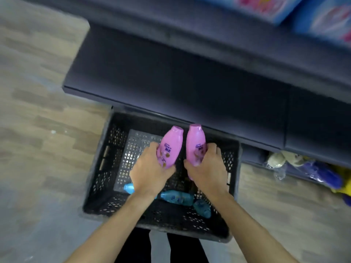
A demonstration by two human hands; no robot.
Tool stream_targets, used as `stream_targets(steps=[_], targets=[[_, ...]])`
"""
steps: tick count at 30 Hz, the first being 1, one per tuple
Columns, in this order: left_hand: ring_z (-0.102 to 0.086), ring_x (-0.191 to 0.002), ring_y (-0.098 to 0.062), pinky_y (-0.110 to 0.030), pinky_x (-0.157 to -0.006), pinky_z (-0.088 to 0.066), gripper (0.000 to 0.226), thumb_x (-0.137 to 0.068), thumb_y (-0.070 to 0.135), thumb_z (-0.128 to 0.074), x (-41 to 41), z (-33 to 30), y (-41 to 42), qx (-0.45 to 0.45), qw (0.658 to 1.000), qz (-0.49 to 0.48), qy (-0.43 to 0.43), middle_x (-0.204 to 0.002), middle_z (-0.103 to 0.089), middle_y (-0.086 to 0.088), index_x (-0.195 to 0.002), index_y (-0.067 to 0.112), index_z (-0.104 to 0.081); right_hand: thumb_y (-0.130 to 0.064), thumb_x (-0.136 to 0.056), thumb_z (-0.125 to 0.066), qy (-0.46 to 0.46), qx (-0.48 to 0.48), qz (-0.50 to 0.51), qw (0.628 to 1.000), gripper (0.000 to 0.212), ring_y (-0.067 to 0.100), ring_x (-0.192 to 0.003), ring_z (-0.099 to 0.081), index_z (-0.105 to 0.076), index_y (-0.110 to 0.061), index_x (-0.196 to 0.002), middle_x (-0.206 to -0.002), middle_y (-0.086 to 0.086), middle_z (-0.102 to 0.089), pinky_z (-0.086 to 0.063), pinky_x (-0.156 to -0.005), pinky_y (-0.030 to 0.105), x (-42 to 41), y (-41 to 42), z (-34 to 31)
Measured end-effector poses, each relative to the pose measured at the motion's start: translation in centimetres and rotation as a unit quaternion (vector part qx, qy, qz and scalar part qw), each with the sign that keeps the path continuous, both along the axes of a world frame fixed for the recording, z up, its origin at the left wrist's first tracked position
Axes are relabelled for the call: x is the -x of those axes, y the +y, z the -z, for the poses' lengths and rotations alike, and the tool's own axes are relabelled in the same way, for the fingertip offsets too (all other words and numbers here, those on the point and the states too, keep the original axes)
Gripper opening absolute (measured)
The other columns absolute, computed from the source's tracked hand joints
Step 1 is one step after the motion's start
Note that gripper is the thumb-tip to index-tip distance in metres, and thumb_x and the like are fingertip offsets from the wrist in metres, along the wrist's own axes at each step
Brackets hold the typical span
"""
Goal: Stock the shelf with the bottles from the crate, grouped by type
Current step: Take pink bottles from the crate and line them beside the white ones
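Now each hand grips glossy pink bottle (floral label): left hand (150, 170), right hand (208, 169).

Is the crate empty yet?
Not empty: teal bottles lie on the crate floor below both hands' pink bottles.

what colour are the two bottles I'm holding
Pink, one bottle in each hand; only the head view shows them.

We see a wood-patterned floor (47, 149) carrying a black plastic crate (106, 168), set just in front of a dark shelf (190, 76). The shelf's lowest board stands bare at its left and middle. An upper board, top right, holds blue boxes (266, 8). Low at right lie packaged goods (313, 168), blurred.
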State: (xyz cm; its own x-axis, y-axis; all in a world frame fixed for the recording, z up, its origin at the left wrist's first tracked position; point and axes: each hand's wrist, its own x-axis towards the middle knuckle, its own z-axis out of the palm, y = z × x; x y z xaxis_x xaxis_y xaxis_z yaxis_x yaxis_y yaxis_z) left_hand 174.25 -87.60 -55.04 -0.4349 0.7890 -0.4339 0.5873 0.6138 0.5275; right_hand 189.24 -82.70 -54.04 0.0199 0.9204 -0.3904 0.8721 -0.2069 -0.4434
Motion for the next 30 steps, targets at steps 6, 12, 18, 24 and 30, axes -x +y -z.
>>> stream_targets(steps=[6,12,18,24,30], targets=[[-0.051,-0.068,-0.009,-0.019,-0.048,-0.024,0.046,-0.059,0.047,-0.077,0.6,-13.0,2.0,-0.113,0.993,-0.022,0.009,-0.08,-0.057,0.012,-0.089,0.033,-0.045,-0.048,-0.068,-0.077,0.042,-0.099,0.03,0.994,0.056,0.016,-0.088,-0.057,-0.04,-0.029,-0.105,-0.101,-0.009,-0.047,-0.039,-0.064,0.031,0.5,0.7,-12.4],[-0.06,-0.076,-0.009,-0.03,-0.061,-0.04,0.048,-0.061,0.048,-0.076,0.2,-23.3,4.0,-0.234,0.972,-0.01,0.001,-0.086,-0.062,0.014,-0.098,0.038,-0.048,-0.051,-0.066,-0.078,0.086,-0.216,0.051,0.971,0.059,0.015,-0.092,-0.061,-0.044,-0.03,-0.109,-0.105,-0.009,-0.053,-0.051,-0.072,0.037,-0.4,1.6,-23.0],[-0.064,-0.082,-0.005,-0.037,-0.073,-0.054,0.056,-0.06,0.048,-0.082,-2.3,-32.4,6.1,-0.371,0.928,0.016,-0.038,-0.092,-0.065,0.018,-0.106,0.038,-0.051,-0.054,-0.064,-0.08,0.163,-0.348,0.08,0.92,0.06,0.001,-0.091,-0.059,-0.045,-0.035,-0.109,-0.105,-0.017,-0.055,-0.055,-0.078,0.037,-2.7,2.9,-33.8],[-0.065,-0.088,-0.003,-0.038,-0.075,-0.056,0.055,-0.063,0.046,-0.084,-5.1,-43.5,8.3,-0.526,0.845,0.079,-0.055,-0.097,-0.067,0.018,-0.109,0.034,-0.055,-0.051,-0.065,-0.084,0.219,-0.464,0.066,0.856,0.056,0.004,-0.092,-0.065,-0.049,-0.034,-0.104,-0.103,-0.013,-0.063,-0.058,-0.075,0.035,-5.8,4.4,-45.5],[-0.063,-0.084,0.007,-0.021,-0.073,-0.053,0.056,-0.065,0.055,-0.081,-7.1,-52.6,10.2,-0.62,0.778,0.101,-0.013,-0.095,-0.066,0.024,-0.111,0.036,-0.056,-0.055,-0.063,-0.083,0.223,-0.553,0.062,0.8,0.053,-0.002,-0.094,-0.064,-0.049,-0.038,-0.1,-0.099,-0.018,-0.065,-0.057,-0.077,0.032,-8.9,6.4,-54.7]])
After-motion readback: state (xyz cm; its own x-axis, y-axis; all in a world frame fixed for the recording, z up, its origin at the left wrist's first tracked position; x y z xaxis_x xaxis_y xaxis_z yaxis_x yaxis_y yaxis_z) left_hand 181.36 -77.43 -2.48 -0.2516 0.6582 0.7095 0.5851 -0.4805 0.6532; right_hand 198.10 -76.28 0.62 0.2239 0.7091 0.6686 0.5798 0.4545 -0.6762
